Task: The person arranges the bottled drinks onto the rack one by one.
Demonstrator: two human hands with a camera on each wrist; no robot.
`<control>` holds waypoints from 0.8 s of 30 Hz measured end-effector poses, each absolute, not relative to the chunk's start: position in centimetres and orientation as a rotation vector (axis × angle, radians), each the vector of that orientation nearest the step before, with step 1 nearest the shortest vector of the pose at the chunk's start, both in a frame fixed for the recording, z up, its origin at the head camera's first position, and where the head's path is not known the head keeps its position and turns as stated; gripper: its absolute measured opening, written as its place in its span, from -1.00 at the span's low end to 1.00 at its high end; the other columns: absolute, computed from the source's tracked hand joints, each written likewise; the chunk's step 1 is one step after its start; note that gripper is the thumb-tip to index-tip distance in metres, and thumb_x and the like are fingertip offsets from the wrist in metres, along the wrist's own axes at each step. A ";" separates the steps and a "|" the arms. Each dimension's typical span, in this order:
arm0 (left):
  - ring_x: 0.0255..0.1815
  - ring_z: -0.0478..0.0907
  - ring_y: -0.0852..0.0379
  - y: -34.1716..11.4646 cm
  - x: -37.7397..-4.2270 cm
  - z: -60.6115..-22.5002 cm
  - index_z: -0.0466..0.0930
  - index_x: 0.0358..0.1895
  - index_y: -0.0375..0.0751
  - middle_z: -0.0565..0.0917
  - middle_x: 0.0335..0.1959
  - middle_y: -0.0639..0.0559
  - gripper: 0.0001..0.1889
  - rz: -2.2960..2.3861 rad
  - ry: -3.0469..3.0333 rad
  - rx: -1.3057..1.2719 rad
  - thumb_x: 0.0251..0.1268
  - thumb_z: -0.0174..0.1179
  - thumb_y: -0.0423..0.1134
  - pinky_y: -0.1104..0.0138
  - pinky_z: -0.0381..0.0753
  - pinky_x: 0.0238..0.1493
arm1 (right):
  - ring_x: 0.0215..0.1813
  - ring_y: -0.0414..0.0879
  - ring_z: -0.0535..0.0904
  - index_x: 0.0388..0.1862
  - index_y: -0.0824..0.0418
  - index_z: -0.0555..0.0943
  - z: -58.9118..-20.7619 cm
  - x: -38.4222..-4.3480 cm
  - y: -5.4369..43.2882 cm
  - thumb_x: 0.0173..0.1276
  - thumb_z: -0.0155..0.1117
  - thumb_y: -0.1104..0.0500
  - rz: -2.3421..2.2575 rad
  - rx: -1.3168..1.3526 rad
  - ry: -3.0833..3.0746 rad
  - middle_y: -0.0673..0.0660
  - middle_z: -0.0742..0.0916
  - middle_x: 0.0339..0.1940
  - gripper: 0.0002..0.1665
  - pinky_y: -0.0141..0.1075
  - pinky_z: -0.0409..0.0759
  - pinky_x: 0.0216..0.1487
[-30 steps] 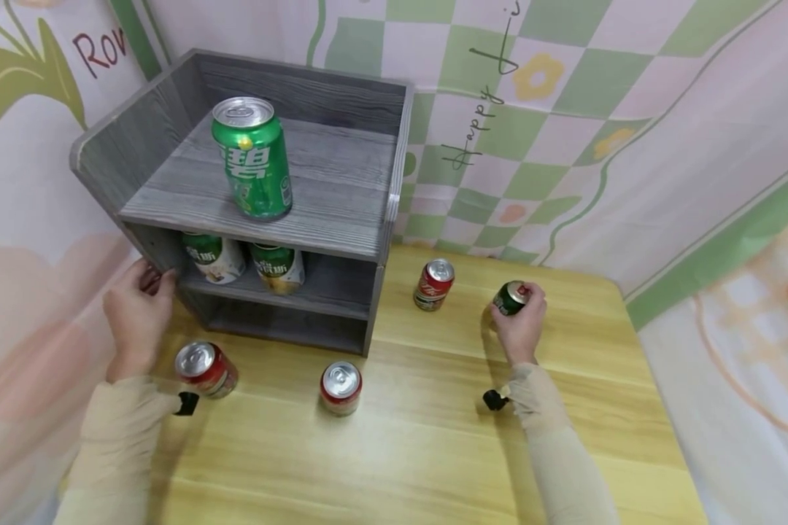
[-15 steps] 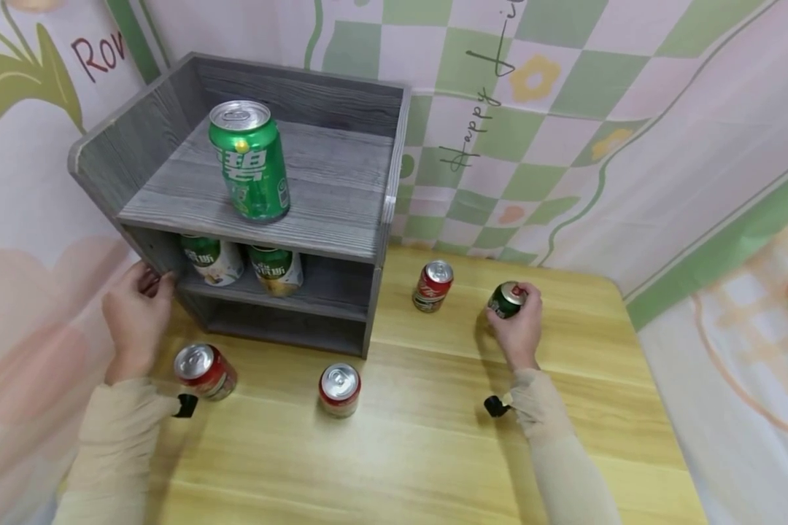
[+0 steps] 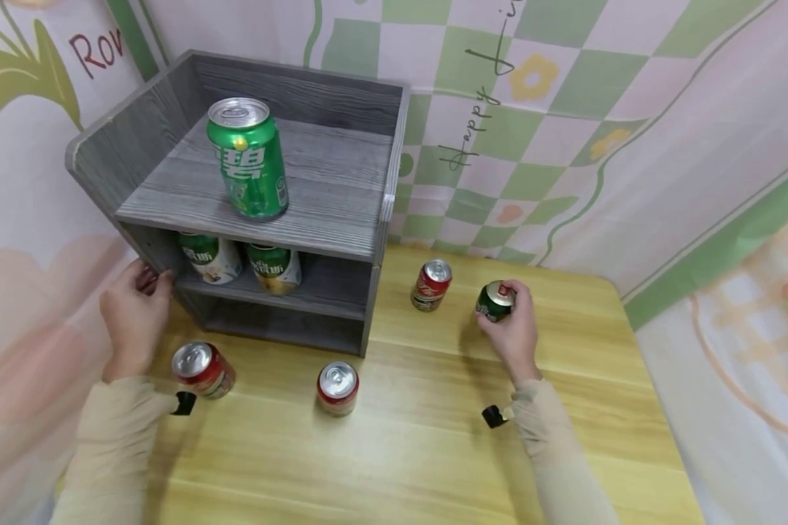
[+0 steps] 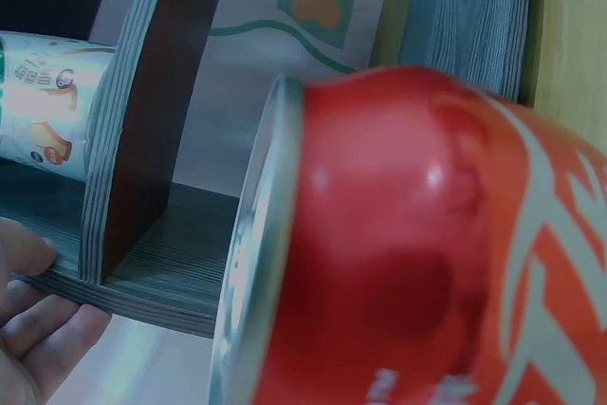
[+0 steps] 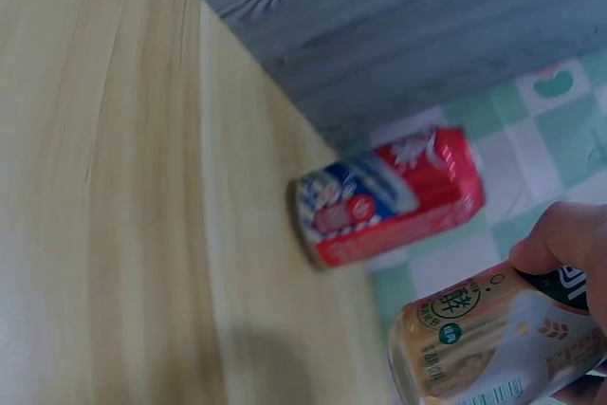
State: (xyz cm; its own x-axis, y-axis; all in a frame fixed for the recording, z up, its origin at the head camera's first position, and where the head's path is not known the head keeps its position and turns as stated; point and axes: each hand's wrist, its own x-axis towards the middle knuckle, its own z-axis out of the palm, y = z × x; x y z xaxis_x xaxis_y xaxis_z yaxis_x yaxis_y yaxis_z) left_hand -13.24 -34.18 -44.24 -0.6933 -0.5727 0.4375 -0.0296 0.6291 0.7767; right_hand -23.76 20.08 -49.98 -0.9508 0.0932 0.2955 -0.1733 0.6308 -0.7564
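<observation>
My right hand [image 3: 514,329] grips a small can with a dark green top [image 3: 496,300], its lower part beige in the right wrist view [image 5: 503,339]. Left of it, a red can [image 3: 431,286] stands on the table beside the grey wooden shelf [image 3: 328,175]. My left hand [image 3: 134,310] holds the shelf's left side panel, thumb on the inner face and fingers outside, as the left wrist view shows. A red can [image 3: 205,370] stands near that wrist and looms large in its camera. Another red can [image 3: 338,390] stands in front of the shelf.
A green soda can [image 3: 249,160] stands on the shelf's top. Two green-and-white cans, one left [image 3: 210,259] and one right [image 3: 274,270], sit on the middle level. A patterned curtain [image 3: 473,131] hangs behind the wooden table [image 3: 420,437].
My right hand has carried the green-topped can a little to the left, closer to the red can by the shelf. The left hand stays at the shelf's side.
</observation>
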 end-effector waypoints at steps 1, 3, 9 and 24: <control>-0.42 0.35 0.85 -34.2 -13.3 -44.2 0.68 0.09 -0.41 0.73 -0.08 -0.38 -0.70 -1.014 -2.160 0.469 0.35 0.26 -0.37 0.87 0.43 -0.30 | 0.36 0.27 0.43 0.37 0.26 0.33 -49.6 -23.5 19.9 0.00 0.56 0.41 1.231 0.078 -2.551 0.33 0.52 0.33 -0.06 0.19 0.39 0.45; -0.42 0.34 0.86 -34.2 -13.3 -44.2 0.68 0.09 -0.40 0.74 -0.08 -0.37 -0.71 -1.005 -2.163 0.470 0.35 0.25 -0.37 0.87 0.43 -0.30 | 0.35 0.27 0.44 0.36 0.27 0.34 -49.0 -23.1 19.5 -0.01 0.57 0.41 1.228 0.109 -2.549 0.33 0.53 0.32 -0.06 0.20 0.39 0.45; -0.41 0.32 0.87 -34.2 -13.3 -44.2 0.69 0.08 -0.40 0.74 -0.08 -0.35 -0.72 -0.974 -2.172 0.476 0.37 0.23 -0.36 0.88 0.40 -0.31 | 0.28 0.30 0.49 0.32 0.27 0.36 -47.2 -22.1 18.6 -0.07 0.59 0.44 1.200 0.262 -2.551 0.34 0.57 0.26 -0.06 0.25 0.43 0.38; -0.40 0.33 0.87 -34.2 -13.3 -44.2 0.68 0.08 -0.40 0.73 -0.07 -0.37 -0.71 -1.008 -2.159 0.461 0.35 0.24 -0.38 0.86 0.45 -0.29 | 0.20 0.25 0.57 0.33 0.17 0.37 -42.9 -18.2 16.0 -0.03 0.61 0.38 1.246 0.430 -2.633 0.28 0.61 0.21 -0.07 0.20 0.61 0.21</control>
